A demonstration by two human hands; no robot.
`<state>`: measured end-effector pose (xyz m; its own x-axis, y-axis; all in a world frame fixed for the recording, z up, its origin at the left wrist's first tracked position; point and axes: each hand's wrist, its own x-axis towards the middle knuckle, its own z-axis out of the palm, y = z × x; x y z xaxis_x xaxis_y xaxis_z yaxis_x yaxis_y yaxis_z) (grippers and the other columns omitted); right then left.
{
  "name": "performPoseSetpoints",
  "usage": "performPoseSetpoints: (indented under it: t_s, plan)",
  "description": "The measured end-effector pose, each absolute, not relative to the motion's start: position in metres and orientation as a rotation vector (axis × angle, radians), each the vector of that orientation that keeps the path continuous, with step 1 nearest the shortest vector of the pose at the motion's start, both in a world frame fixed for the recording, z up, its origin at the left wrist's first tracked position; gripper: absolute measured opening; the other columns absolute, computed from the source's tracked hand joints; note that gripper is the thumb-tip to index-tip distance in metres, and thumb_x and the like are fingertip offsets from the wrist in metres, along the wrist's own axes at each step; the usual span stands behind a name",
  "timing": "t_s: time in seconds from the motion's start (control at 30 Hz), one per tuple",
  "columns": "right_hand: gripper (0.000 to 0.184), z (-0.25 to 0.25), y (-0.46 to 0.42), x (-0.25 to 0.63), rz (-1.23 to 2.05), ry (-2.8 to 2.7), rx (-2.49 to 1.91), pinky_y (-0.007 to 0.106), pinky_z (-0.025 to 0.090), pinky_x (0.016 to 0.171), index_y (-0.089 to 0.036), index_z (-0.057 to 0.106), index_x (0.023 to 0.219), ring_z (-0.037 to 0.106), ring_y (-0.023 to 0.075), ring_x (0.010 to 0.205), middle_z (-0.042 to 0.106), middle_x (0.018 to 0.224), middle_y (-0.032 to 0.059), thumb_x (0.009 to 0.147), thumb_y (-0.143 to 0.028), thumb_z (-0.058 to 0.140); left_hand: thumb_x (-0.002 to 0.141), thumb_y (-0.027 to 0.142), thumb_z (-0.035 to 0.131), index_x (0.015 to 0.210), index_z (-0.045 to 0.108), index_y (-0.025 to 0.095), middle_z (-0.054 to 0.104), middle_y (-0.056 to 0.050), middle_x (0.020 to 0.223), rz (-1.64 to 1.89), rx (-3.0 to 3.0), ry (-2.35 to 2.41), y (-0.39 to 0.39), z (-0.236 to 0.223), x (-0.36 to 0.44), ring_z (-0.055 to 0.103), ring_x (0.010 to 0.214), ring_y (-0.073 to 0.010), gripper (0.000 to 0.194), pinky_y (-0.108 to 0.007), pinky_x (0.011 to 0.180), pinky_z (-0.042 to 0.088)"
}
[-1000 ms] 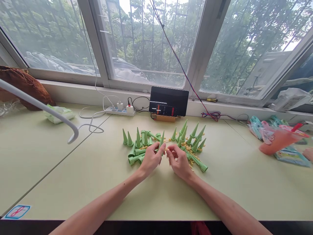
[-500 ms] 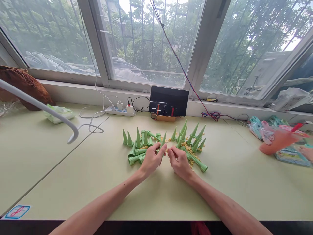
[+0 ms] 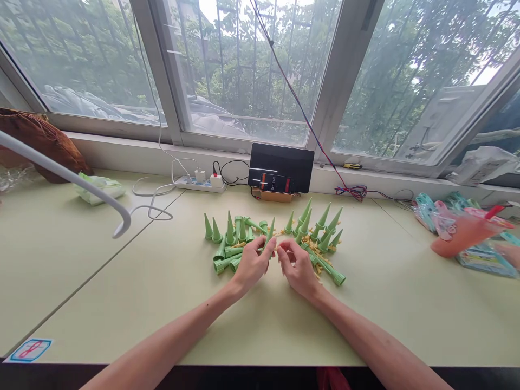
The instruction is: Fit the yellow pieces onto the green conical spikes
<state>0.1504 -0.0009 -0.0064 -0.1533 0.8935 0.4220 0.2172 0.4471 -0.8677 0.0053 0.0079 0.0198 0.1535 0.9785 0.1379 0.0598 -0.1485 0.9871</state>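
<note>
Centrally, held cone: a green cone (image 3: pixel 270 232) is gripped upright, slightly tilted, by the left hand (image 3: pixel 252 264).
Right hand: fingers are pinched near the cone; whether a yellow piece is held cannot be told (image 3: pixel 298 266).
Table edge: bare tabletop (image 3: pixel 276 330) is left between both forearms.

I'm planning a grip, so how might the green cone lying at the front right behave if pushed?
The green cone looks like moulded plastic, so probably stiff. Lying on its side, its round taper could roll in a curve, though the ribbed wide end might slow it.
</note>
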Motion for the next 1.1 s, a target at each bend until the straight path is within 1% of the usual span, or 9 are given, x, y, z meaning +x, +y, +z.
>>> performPoseSetpoints:
  t_s: [0.1, 0.3, 0.5, 0.7, 0.8, 0.93, 1.1]
  plan:
    - [0.022, -0.0041, -0.0015, 0.1499, 0.790, -1.660, -0.973, 0.023, 0.039, 0.049, -0.020, 0.052, 0.094, 0.050, 0.0100, 0.050, 0.057, 0.073, -0.0015, 0.100, -0.041, 0.049, 0.088, 0.057, 0.058, 0.070, 0.045, 0.018, 0.052, 0.005, 0.066, 1.166, 1.431, 1.082, 0.0080, 0.0207, 0.0052, 0.042, 0.038, -0.0046, 0.044, -0.020, 0.038, 0.030]
    - [0.024, -0.0038, -0.0006, 0.1506, 0.761, -1.682, -1.006, 0.024, 0.040, 0.052, -0.020, 0.053, 0.088, 0.049, 0.0113, 0.050, 0.053, 0.063, -0.0031, 0.100, -0.040, 0.047, 0.090, 0.054, 0.056, 0.069, 0.042, 0.018, 0.053, 0.004, 0.067, 1.154, 1.467, 1.086, 0.0084, 0.0181, 0.0045, 0.042, 0.038, -0.0046, 0.044, -0.020, 0.038, 0.030]
    - [0.031, -0.0069, 0.0009, 0.1537, 0.712, -1.709, -1.054, 0.024, 0.035, 0.050, -0.020, 0.053, 0.081, 0.042, 0.0113, 0.049, 0.047, 0.057, -0.0042, 0.101, -0.041, 0.044, 0.090, 0.052, 0.057, 0.069, 0.042, 0.018, 0.054, 0.004, 0.067, 1.151, 1.503, 1.088, 0.0083, 0.0144, 0.0044, 0.043, 0.039, -0.0048, 0.042, -0.020, 0.039, 0.031]
    - [0.038, -0.0093, 0.0023, 0.1536, 0.679, -1.689, -1.069, 0.024, 0.031, 0.049, -0.020, 0.047, 0.071, 0.036, 0.0108, 0.049, 0.042, 0.055, -0.0042, 0.102, -0.041, 0.041, 0.089, 0.051, 0.059, 0.068, 0.040, 0.019, 0.052, 0.004, 0.065, 1.141, 1.519, 1.077, 0.0079, 0.0152, 0.0055, 0.043, 0.039, -0.0047, 0.043, -0.019, 0.038, 0.029]
    - [0.040, -0.0115, 0.0035, 0.1533, 0.687, -1.677, -1.079, 0.024, 0.030, 0.048, -0.020, 0.046, 0.069, 0.035, 0.0106, 0.049, 0.040, 0.055, -0.0043, 0.102, -0.043, 0.041, 0.089, 0.052, 0.058, 0.068, 0.042, 0.018, 0.051, 0.004, 0.065, 1.143, 1.525, 1.076, 0.0077, 0.0156, 0.0057, 0.043, 0.040, -0.0047, 0.043, -0.020, 0.038, 0.029]
    - [0.037, -0.0113, 0.0033, 0.1524, 0.717, -1.663, -1.078, 0.024, 0.031, 0.047, -0.020, 0.051, 0.075, 0.036, 0.0104, 0.048, 0.040, 0.056, -0.0050, 0.102, -0.044, 0.042, 0.089, 0.051, 0.059, 0.071, 0.046, 0.018, 0.052, 0.004, 0.067, 1.151, 1.513, 1.074, 0.0085, 0.0145, 0.0054, 0.042, 0.040, -0.0045, 0.040, -0.020, 0.039, 0.030]
    - [0.026, -0.0047, -0.0005, 0.1511, 0.787, -1.653, -1.000, 0.023, 0.037, 0.049, -0.020, 0.053, 0.088, 0.047, 0.0100, 0.049, 0.052, 0.068, -0.0030, 0.101, -0.042, 0.046, 0.089, 0.054, 0.058, 0.071, 0.044, 0.018, 0.053, 0.004, 0.067, 1.163, 1.471, 1.074, 0.0094, 0.0153, 0.0048, 0.042, 0.039, -0.0047, 0.042, -0.020, 0.039, 0.031]
